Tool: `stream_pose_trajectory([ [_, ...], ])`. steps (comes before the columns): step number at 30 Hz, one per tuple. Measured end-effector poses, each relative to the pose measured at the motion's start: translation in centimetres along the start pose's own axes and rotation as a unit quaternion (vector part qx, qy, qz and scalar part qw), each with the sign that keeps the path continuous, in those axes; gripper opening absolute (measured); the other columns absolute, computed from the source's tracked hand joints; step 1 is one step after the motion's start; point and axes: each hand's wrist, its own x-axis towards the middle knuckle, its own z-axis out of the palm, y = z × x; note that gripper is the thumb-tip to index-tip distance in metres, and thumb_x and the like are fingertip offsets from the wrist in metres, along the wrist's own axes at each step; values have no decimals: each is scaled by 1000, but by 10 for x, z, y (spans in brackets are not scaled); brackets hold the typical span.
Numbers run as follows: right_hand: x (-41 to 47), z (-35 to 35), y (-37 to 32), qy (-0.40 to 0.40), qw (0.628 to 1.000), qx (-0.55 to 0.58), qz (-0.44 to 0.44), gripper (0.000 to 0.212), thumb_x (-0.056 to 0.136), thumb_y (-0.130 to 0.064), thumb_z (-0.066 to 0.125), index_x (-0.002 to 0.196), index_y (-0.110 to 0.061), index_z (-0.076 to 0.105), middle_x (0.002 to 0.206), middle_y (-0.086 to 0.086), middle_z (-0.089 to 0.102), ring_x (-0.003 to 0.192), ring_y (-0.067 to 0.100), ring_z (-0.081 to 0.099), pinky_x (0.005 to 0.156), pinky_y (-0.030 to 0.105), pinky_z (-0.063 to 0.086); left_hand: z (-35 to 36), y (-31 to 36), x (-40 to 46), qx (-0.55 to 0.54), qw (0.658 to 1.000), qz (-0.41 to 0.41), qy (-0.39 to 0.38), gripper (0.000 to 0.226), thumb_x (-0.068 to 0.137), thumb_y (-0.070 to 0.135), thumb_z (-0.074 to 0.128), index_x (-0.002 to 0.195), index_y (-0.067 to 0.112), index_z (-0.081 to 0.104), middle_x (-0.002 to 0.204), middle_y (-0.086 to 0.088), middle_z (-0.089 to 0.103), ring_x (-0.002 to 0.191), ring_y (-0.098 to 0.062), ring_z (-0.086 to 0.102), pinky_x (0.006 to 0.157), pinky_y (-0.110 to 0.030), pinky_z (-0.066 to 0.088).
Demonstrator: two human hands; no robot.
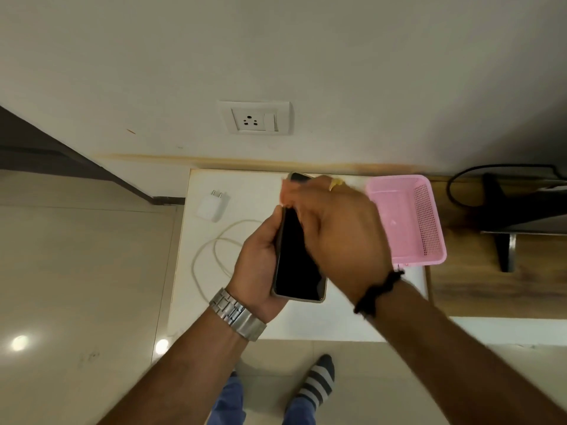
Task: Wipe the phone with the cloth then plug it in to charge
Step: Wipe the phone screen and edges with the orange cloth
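The left hand [260,265] gripped the phone [296,259] while the right hand [334,228] rubbed the cloth [287,191] over it; plugging in the cable [214,243] came next.

Charger [213,207] and cable [211,250] lie left of the phone [297,259], basket [408,222] right

Nothing readable is showing anywhere: no words, brand marks, numbers or signs are appearing on any surface in view, and the phone [296,259] screen is staying dark and blank.
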Motion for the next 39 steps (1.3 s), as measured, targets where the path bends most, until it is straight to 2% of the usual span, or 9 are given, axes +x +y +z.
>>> stream_pose_trajectory([
  [3, 17, -4, 3, 30, 999, -43, 8, 34, 99, -30, 41, 110, -24, 73, 105, -3, 68, 94, 15, 62, 85, 28, 49, 5, 4, 1, -7, 1000, -2, -1, 42, 102, 50, 49, 116, 23, 78, 115, -8, 76, 101, -25, 74, 85, -40, 61],
  [8, -32, 11, -16, -115, 991, 67, -8, 27, 101, -21, 52, 123, -13, 66, 121, 9, 66, 108, 21, 63, 98, 30, 49, 8, 17, -3, -19, 999, -7, 31, 61, 90, 54, 62, 132, 9, 68, 139, -22, 62, 129, -36, 61, 108, -46, 47],
  [12, 8, -3, 9, 45, 999, -12, -22, 24, 97, -19, 53, 102, -19, 76, 98, 3, 72, 88, 22, 65, 80, 37, 54, 12, 8, -2, -33, 999, -15, 22, 46, 100, 50, 52, 125, 17, 73, 121, -13, 69, 107, -32, 66, 90, -42, 54],
  [16, -17, 15, -10, 23, 999, 36, -34, 15, 88, -20, 61, 90, -19, 75, 86, 1, 73, 74, 12, 69, 74, 14, 56, 13, 23, -1, -38, 999, -6, 14, 54, 97, 55, 53, 126, 13, 72, 128, -15, 67, 109, -31, 67, 94, -42, 53],
  [19, -37, 22, -18, 30, 995, 28, -87, 19, 57, -11, 71, 74, -4, 76, 66, 10, 74, 53, 18, 72, 53, 22, 55, 13, 25, -3, -39, 999, -30, 12, 66, 94, 57, 51, 138, 9, 63, 145, -19, 58, 123, -34, 62, 107, -44, 46],
  [23, 9, 0, 3, 42, 999, 5, -26, 23, 93, -19, 55, 100, -18, 76, 98, 2, 73, 87, 20, 68, 82, 35, 57, 17, 16, 3, -44, 999, -21, 16, 56, 100, 50, 53, 142, 14, 59, 138, -14, 57, 126, -34, 52, 102, -45, 41],
  [31, -29, 4, 4, -38, 995, -31, -92, 20, 90, -19, 60, 102, -12, 75, 97, 9, 75, 84, 27, 72, 76, 41, 61, 13, 20, 4, -22, 1000, -17, 14, 62, 101, 55, 45, 142, 11, 60, 142, -20, 62, 123, -35, 65, 107, -48, 50],
  [35, 21, -18, 31, 27, 995, -87, -26, 26, 95, -9, 55, 112, -16, 73, 102, 7, 70, 94, 28, 65, 82, 40, 54, 11, 13, 6, -22, 1000, -8, -16, 49, 101, 51, 47, 126, 17, 72, 118, -14, 74, 95, -35, 73, 81, -47, 60],
  [39, -39, 1, 8, -86, 990, -83, -78, 35, 94, -17, 42, 117, -18, 70, 109, 4, 71, 99, 25, 67, 86, 39, 57, 9, 24, 7, -26, 999, -24, -10, 64, 102, 58, 39, 142, 12, 60, 145, -20, 60, 127, -36, 60, 107, -49, 50],
])
